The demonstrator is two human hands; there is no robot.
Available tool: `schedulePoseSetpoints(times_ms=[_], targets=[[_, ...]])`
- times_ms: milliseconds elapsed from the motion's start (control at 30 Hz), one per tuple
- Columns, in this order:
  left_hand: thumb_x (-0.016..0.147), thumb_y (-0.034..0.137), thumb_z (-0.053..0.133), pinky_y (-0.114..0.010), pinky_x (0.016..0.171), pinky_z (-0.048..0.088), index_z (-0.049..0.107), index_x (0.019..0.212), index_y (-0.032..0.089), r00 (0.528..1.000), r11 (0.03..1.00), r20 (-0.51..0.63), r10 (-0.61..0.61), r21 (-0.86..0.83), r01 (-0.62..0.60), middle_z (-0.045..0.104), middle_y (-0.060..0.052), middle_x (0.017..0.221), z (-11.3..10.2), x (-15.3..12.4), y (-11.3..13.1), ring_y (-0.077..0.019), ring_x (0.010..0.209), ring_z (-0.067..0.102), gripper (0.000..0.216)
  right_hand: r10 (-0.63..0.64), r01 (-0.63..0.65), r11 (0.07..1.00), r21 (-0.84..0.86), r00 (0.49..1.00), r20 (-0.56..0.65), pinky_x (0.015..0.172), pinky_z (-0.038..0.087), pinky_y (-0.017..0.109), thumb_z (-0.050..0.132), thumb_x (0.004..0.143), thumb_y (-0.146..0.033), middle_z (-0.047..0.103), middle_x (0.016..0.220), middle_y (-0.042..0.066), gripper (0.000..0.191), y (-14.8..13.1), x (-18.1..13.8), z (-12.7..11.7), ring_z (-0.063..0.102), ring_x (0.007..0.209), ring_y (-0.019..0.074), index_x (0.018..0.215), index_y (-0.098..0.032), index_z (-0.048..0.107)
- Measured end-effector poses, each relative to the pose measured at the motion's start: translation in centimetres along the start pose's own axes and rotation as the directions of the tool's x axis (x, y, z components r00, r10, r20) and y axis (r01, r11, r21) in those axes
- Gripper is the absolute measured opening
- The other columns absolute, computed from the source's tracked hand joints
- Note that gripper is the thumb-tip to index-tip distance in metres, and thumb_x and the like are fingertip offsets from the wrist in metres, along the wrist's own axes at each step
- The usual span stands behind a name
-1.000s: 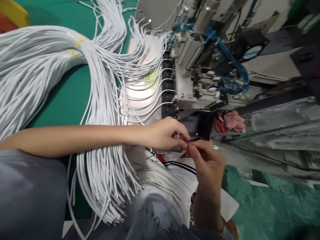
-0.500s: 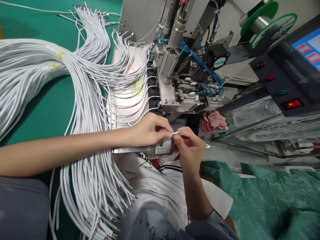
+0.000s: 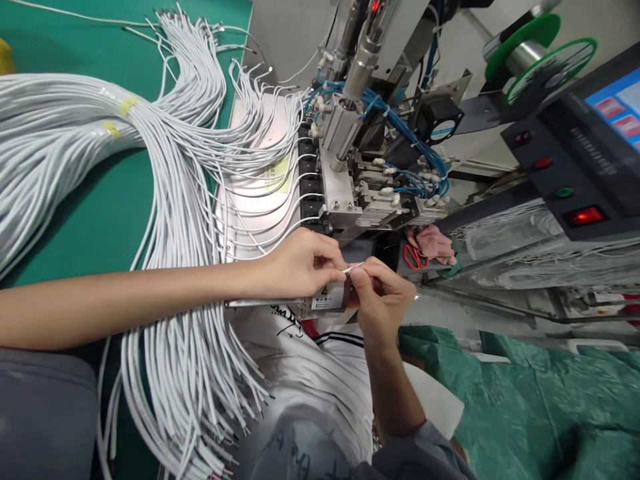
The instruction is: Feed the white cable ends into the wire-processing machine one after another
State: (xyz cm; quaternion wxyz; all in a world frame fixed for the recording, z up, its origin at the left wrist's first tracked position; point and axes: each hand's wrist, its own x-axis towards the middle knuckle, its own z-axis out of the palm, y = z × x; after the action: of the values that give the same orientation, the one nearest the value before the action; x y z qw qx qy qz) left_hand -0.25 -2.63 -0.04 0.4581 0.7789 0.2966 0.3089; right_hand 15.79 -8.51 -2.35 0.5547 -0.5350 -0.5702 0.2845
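Note:
My left hand (image 3: pixel 307 265) pinches a white cable (image 3: pixel 347 271) close to its end, thumb against fingers. Thin inner wires show at that end, where my right hand (image 3: pixel 383 290) grips them between thumb and forefinger. Both hands meet just in front of the machine (image 3: pixel 340 193), above a label with print on it (image 3: pixel 327 298). Behind my left hand, several white cables run across a pale metal plate (image 3: pixel 257 183) into a row of black slots (image 3: pixel 311 187). A large bundle of white cables (image 3: pixel 170 200) lies under my left forearm.
A green mat (image 3: pixel 125 220) lies beneath the cables. To the right are a control box (image 3: pixel 575 167) with lit buttons, a green wire spool (image 3: pixel 535 53), red-handled scissors (image 3: pixel 414 257) and a pink cloth (image 3: pixel 435 243). Green sheeting (image 3: pixel 525 393) hangs at lower right.
My right thumb and fingers have closed further over the cable's inner wires, so less of them shows. The whole view has shifted slightly.

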Motion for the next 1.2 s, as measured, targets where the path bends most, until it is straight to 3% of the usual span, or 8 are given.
schedulePoseSetpoints(times_ms=[133, 267, 500, 600, 733, 933, 1067, 1200], targets=[[0.085, 0.017, 0.057, -0.02, 0.055, 0.041, 0.072, 0.076, 0.013, 0.996, 0.99, 0.018, 0.087, 0.113, -0.088, 0.061, -0.002, 0.065, -0.3, -0.2, 0.0, -0.0092, 0.059, 0.055, 0.018, -0.15, 0.135, 0.976, -0.171, 0.986, -0.078, 0.048, 0.03, 0.025, 0.063, 0.085, -0.02, 0.044, 0.056, -0.003, 0.014, -0.3, -0.4, 0.4, 0.039, 0.051, 0.0091, 0.073, -0.018, 0.07], [0.09, 0.016, 0.046, -0.023, 0.05, 0.035, 0.068, 0.077, 0.013, 0.968, 0.869, 0.089, 0.235, 0.427, -0.25, 0.059, -0.004, 0.07, -0.7, -0.2, 0.2, -0.0103, 0.056, 0.051, 0.026, -0.185, 0.192, 0.937, -0.292, 0.981, 0.053, 0.045, 0.028, 0.024, 0.064, 0.084, -0.02, 0.037, 0.053, -0.005, 0.015, -1.0, 0.6, -0.2, 0.034, 0.047, 0.008, 0.07, -0.018, 0.068], [0.08, 0.014, 0.063, -0.019, 0.053, 0.042, 0.065, 0.067, 0.012, 0.998, 0.997, -0.008, -0.064, 0.033, 0.064, 0.058, 0.0, 0.061, -0.7, 0.5, 0.9, -0.0091, 0.058, 0.055, 0.013, -0.208, 0.189, 0.973, -0.134, 0.967, -0.149, 0.048, 0.036, 0.027, 0.061, 0.087, -0.025, 0.049, 0.056, -0.002, 0.019, 0.0, 0.4, 1.6, 0.043, 0.05, 0.0109, 0.07, -0.02, 0.067], [0.083, 0.013, 0.057, -0.02, 0.055, 0.04, 0.067, 0.071, 0.012, 0.997, 0.963, 0.043, 0.07, 0.258, -0.079, 0.058, -0.002, 0.066, -1.1, 0.7, 0.5, -0.0097, 0.061, 0.054, 0.016, -0.272, 0.248, 0.925, -0.289, 0.961, -0.044, 0.046, 0.032, 0.025, 0.062, 0.086, -0.02, 0.045, 0.055, -0.004, 0.014, -0.4, 0.9, 0.9, 0.039, 0.048, 0.0092, 0.073, -0.019, 0.067], [0.086, 0.012, 0.048, -0.024, 0.049, 0.032, 0.068, 0.075, 0.013, 0.969, 0.78, 0.172, 0.178, 0.576, -0.245, 0.058, -0.004, 0.072, -1.5, 0.6, -0.1, -0.0104, 0.056, 0.049, 0.023, -0.227, 0.277, 0.904, -0.326, 0.956, 0.184, 0.045, 0.027, 0.024, 0.062, 0.084, -0.017, 0.037, 0.054, -0.005, 0.019, -0.9, 2.2, -0.3, 0.035, 0.047, 0.0075, 0.065, -0.017, 0.061], [0.087, 0.016, 0.055, -0.021, 0.058, 0.042, 0.069, 0.075, 0.013, 0.995, 0.933, 0.041, 0.093, 0.347, -0.101, 0.059, -0.001, 0.066, -1.1, 0.7, 0.1, -0.0103, 0.062, 0.055, 0.019, -0.257, 0.245, 0.944, -0.219, 0.966, -0.031, 0.046, 0.028, 0.026, 0.059, 0.087, -0.019, 0.041, 0.054, -0.005, 0.019, -0.2, 1.9, 1.2, 0.035, 0.048, 0.0086, 0.068, -0.018, 0.064], [0.092, 0.014, 0.048, -0.023, 0.059, 0.043, 0.07, 0.086, 0.011, 0.977, 0.878, 0.196, 0.081, 0.449, -0.163, 0.061, -0.005, 0.078, -1.6, 1.2, -0.6, -0.0112, 0.064, 0.057, 0.023, -0.132, 0.124, 0.972, -0.202, 0.991, -0.026, 0.051, 0.033, 0.025, 0.057, 0.088, -0.021, 0.049, 0.059, -0.002, 0.02, 1.1, 2.1, 1.4, 0.042, 0.054, 0.01, 0.07, -0.017, 0.065], [0.091, 0.01, 0.041, -0.025, 0.053, 0.04, 0.066, 0.093, 0.01, 0.967, 0.713, 0.252, 0.025, 0.674, -0.194, 0.06, -0.008, 0.088, -1.8, 1.6, -2.6, -0.0114, 0.059, 0.054, 0.025, 0.178, -0.17, 0.98, -0.105, 0.981, 0.072, 0.055, 0.035, 0.025, 0.05, 0.091, -0.031, 0.052, 0.066, -0.001, 0.026, 4.0, 3.2, 0.6, 0.046, 0.06, 0.0115, 0.075, -0.017, 0.064]])
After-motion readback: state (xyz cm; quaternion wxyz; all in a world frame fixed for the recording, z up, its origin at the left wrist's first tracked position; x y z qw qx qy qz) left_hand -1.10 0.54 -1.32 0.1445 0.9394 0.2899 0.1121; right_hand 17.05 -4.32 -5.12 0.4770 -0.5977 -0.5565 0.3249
